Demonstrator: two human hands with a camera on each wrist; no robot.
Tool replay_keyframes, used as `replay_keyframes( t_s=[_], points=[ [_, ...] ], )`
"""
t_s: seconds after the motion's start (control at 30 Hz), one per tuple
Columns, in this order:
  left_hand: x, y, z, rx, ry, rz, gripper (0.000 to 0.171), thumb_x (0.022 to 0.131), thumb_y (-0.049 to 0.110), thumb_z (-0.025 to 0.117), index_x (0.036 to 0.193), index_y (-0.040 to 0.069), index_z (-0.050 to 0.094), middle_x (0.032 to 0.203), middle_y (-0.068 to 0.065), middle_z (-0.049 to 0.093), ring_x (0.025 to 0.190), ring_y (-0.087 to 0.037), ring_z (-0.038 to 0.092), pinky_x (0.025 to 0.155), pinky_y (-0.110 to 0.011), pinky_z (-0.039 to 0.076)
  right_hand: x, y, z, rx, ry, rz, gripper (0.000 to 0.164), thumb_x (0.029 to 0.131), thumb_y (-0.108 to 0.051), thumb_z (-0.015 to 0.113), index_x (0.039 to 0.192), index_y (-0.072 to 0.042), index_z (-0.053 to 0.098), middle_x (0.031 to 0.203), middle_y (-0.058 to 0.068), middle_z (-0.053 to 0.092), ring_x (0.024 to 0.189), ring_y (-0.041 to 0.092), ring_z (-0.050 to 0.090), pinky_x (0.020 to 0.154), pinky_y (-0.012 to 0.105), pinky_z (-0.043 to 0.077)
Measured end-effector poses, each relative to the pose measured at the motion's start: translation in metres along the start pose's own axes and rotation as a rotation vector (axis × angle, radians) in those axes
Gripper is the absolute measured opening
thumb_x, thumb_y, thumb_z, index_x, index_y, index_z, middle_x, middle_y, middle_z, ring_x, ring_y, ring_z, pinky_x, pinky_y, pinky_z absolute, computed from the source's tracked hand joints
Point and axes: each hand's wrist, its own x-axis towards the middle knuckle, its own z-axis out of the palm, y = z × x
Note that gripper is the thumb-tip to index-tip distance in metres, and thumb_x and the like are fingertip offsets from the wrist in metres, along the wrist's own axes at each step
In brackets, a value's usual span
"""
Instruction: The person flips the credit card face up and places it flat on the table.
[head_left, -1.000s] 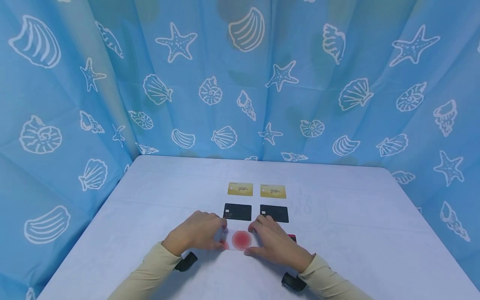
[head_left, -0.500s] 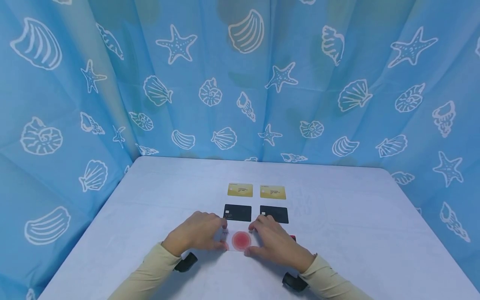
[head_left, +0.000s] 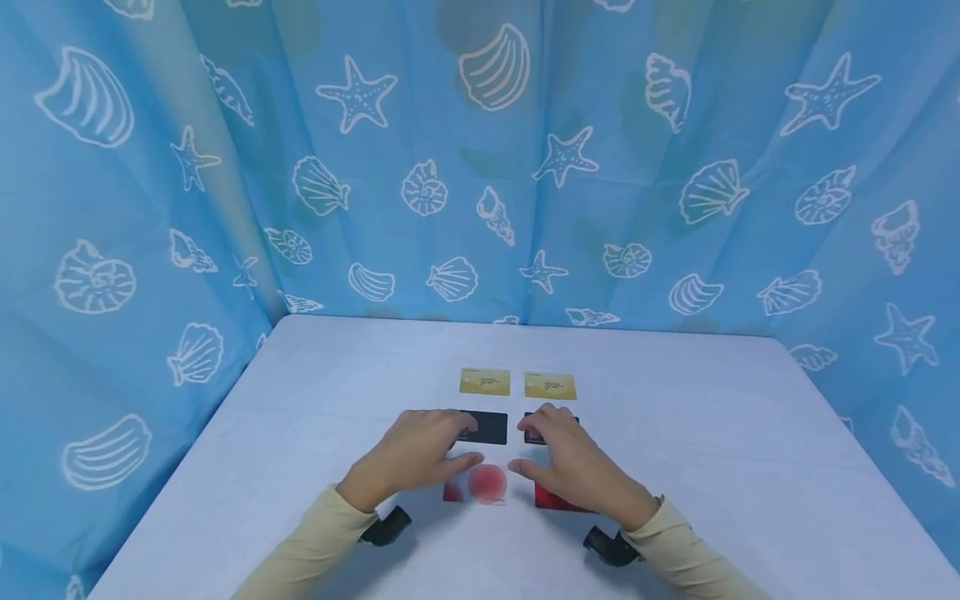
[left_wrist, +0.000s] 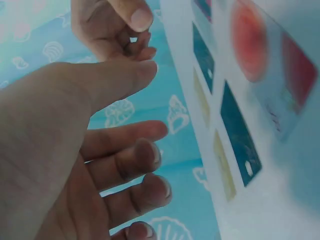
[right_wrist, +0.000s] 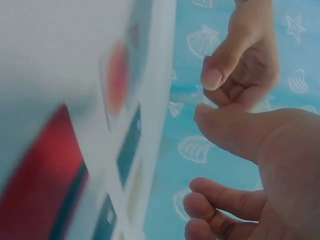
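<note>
A pale card with a red circle and a red corner patch [head_left: 487, 483] lies flat on the white table, at the front of the left column. My left hand [head_left: 420, 450] hovers above its left side, fingers loosely bent and holding nothing. Just right of that card, my right hand [head_left: 577, 467] is also raised and holds nothing, its thumb and fingers apart. Beneath the right hand is a red card [head_left: 558, 498], partly covered by it. Both wrist views show bare fingertips off the cards, with the pale card [left_wrist: 270, 87] beyond the left hand's fingers.
Behind the front pair lie a left black card [head_left: 491, 427] and a right black card [head_left: 534, 436], each partly covered by fingers. Two gold cards, left [head_left: 484, 382] and right [head_left: 550, 386], form the far row. A blue shell-print curtain [head_left: 420, 208] hangs behind the table.
Both hands have let go of the pale card's edges and risen off it. The right hand has moved slightly right, and more of the red card shows.
</note>
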Motion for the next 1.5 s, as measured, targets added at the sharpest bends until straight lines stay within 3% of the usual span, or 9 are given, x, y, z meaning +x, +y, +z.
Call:
replay_keyframes(
  t_s=[0.17,0.33,0.47,0.6,0.73,0.83,1.03,1.3,1.5],
  points=[
    [0.009,0.013,-0.004,-0.006,0.050,-0.003,0.047,0.093,0.046,0.074,0.126,0.013,0.071,0.114,-0.003,0.079,0.088,-0.015,0.074,0.075,-0.030,0.060,-0.006,0.012,-0.015,-0.001,0.048,-0.023,0.055,0.088,-0.034,0.083,0.133,-0.011,0.061,0.124,0.006,0.061,0.120,0.024,0.054,0.102,0.048,0.056],
    [0.017,0.025,-0.006,-0.023,0.059,-0.015,0.048,0.093,0.047,0.074,0.129,0.015,0.070,0.121,-0.001,0.077,0.102,-0.017,0.076,0.082,-0.035,0.062,-0.013,0.022,-0.032,-0.020,0.067,-0.032,0.057,0.088,-0.034,0.083,0.134,-0.011,0.059,0.128,0.007,0.060,0.119,0.024,0.053,0.101,0.050,0.056],
    [0.025,0.034,-0.007,-0.009,0.045,-0.009,0.050,0.091,0.049,0.075,0.129,0.017,0.070,0.121,0.000,0.078,0.102,-0.016,0.075,0.081,-0.033,0.061,-0.018,0.029,-0.042,-0.046,0.076,-0.020,0.058,0.087,-0.034,0.084,0.134,-0.011,0.059,0.126,0.008,0.061,0.117,0.025,0.053,0.097,0.049,0.058],
    [0.033,0.045,-0.006,-0.007,0.021,0.013,0.053,0.090,0.050,0.076,0.131,0.017,0.070,0.107,0.002,0.079,0.085,-0.010,0.072,0.070,-0.026,0.057,-0.023,0.037,-0.049,-0.068,0.075,-0.025,0.058,0.086,-0.034,0.084,0.133,-0.011,0.060,0.120,0.007,0.062,0.113,0.024,0.054,0.093,0.045,0.059],
    [0.037,0.052,-0.002,-0.029,0.004,0.029,0.054,0.090,0.050,0.077,0.131,0.016,0.070,0.085,0.003,0.073,0.064,-0.005,0.056,0.056,-0.019,0.045,-0.027,0.044,-0.052,-0.072,0.070,-0.025,0.057,0.086,-0.032,0.085,0.132,-0.010,0.060,0.117,0.006,0.062,0.110,0.023,0.054,0.089,0.041,0.058],
    [0.037,0.057,0.004,-0.027,-0.005,0.044,0.054,0.091,0.052,0.075,0.131,0.017,0.070,0.090,0.003,0.076,0.067,-0.004,0.058,0.057,-0.018,0.046,-0.029,0.049,-0.051,-0.064,0.047,-0.011,0.057,0.085,-0.031,0.085,0.132,-0.010,0.061,0.117,0.007,0.062,0.111,0.024,0.054,0.088,0.040,0.058],
    [0.038,0.064,0.020,0.008,-0.059,0.051,0.055,0.091,0.055,0.073,0.133,0.020,0.069,0.124,0.004,0.076,0.100,-0.011,0.073,0.072,-0.021,0.054,-0.037,0.061,-0.044,-0.059,-0.019,0.030,0.058,0.083,-0.035,0.087,0.130,-0.011,0.063,0.118,0.005,0.063,0.112,0.022,0.054,0.089,0.041,0.057],
    [0.040,0.066,0.035,0.030,-0.109,0.052,0.054,0.088,0.053,0.078,0.131,0.021,0.070,0.112,0.006,0.078,0.071,-0.003,0.057,0.055,-0.017,0.040,-0.035,0.066,-0.031,-0.114,-0.113,0.057,0.059,0.076,-0.040,0.091,0.124,-0.014,0.068,0.113,0.000,0.062,0.107,0.018,0.052,0.092,0.042,0.055],
    [0.041,0.064,0.042,0.030,-0.133,0.042,0.056,0.087,0.056,0.078,0.130,0.021,0.070,0.111,0.007,0.078,0.073,-0.003,0.057,0.057,-0.017,0.041,-0.033,0.066,-0.024,-0.142,-0.174,0.069,0.060,0.070,-0.041,0.095,0.119,-0.015,0.069,0.112,-0.001,0.062,0.105,0.017,0.051,0.093,0.044,0.054]
  ],
)
